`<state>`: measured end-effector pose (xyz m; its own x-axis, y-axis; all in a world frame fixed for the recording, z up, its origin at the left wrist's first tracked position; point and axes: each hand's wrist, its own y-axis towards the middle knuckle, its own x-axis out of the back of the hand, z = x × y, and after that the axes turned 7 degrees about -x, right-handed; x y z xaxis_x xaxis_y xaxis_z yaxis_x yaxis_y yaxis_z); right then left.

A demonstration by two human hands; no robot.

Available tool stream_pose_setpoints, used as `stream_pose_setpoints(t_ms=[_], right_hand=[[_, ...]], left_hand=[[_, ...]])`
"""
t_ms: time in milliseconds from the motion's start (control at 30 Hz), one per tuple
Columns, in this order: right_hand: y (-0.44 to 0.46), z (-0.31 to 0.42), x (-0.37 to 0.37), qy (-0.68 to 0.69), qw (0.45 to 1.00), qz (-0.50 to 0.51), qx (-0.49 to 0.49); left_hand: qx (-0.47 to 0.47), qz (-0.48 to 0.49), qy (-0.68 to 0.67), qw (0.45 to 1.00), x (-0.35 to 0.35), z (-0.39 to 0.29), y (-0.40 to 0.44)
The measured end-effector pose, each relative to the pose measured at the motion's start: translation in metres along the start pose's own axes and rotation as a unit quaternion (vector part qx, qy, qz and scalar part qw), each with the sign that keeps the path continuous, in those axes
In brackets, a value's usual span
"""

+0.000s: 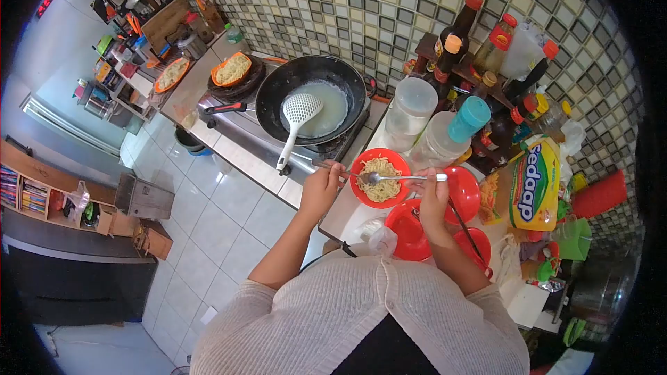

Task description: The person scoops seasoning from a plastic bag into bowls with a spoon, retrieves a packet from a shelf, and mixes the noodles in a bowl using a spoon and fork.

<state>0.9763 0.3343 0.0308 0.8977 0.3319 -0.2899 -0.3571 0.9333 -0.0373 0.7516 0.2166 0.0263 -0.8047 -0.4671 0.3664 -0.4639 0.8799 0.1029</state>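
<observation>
A red bowl (pixel 359 160) of noodles (pixel 381 167) sits on the counter in front of me. My left hand (pixel 322 189) is closed on a thin brownish utensil (pixel 329 166) at the bowl's left rim; its far end is too small to make out. From the other side, my right hand (pixel 433 200) grips a metal spoon (pixel 374 178), whose bowl lies over the noodles. Empty red bowls (pixel 406 228) stand below and beside my right hand, one with a utensil resting across it.
On the stove to the left, a black wok (pixel 267 92) holds cloudy liquid and a white slotted spatula (pixel 301 112). An orange plate of noodles (pixel 231 69) rests on the back burner. Clear canisters (pixel 411 112), sauce bottles (pixel 464 19) and a yellow Sedaap pack (pixel 536 184) crowd the right.
</observation>
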Motion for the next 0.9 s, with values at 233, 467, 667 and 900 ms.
stream_pose_setpoints(t_ms=[233, 467, 667, 900], right_hand=[[0.007, -0.009, 0.017, -0.058, 0.998, -0.012, 0.035], [0.0, -0.008, -0.001, -0.051, 0.998, 0.017, 0.019], [0.006, -0.002, 0.014, -0.082, 0.996, 0.01, 0.023], [0.001, -0.004, 0.002, -0.091, 0.995, 0.032, 0.024]], left_hand=[[0.007, 0.014, 0.055, 0.998, 0.005, -0.003, -0.001], [-0.005, 0.01, 0.072, 0.997, 0.002, 0.003, 0.003], [-0.002, 0.001, 0.066, 0.998, 0.009, -0.011, 0.001], [-0.002, 0.013, 0.113, 0.994, 0.006, -0.005, 0.005]])
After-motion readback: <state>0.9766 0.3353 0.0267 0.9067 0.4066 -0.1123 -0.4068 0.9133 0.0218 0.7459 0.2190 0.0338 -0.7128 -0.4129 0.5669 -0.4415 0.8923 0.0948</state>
